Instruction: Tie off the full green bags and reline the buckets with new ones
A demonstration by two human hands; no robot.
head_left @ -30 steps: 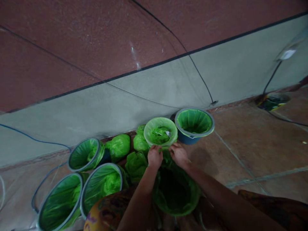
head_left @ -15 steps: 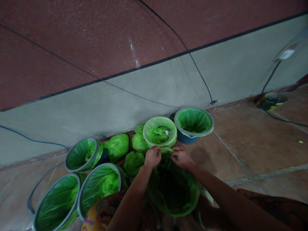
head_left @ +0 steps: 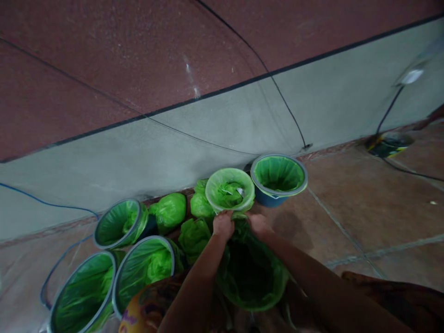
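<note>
Left hand [head_left: 223,225] and right hand [head_left: 258,225] are pinching the green bag [head_left: 256,277], lined bin [head_left: 230,190] just beyond the fingers; pulling evenly seems wisest.

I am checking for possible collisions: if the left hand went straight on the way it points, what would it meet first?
Probably the light green lined bucket just beyond the left hand, which pinches the green bag. Depth is unclear; they may even touch.

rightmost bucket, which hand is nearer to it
Right. The right hand is just in front and left of the bucket; the left hand is farther left. Both grip the bag rim.
</note>
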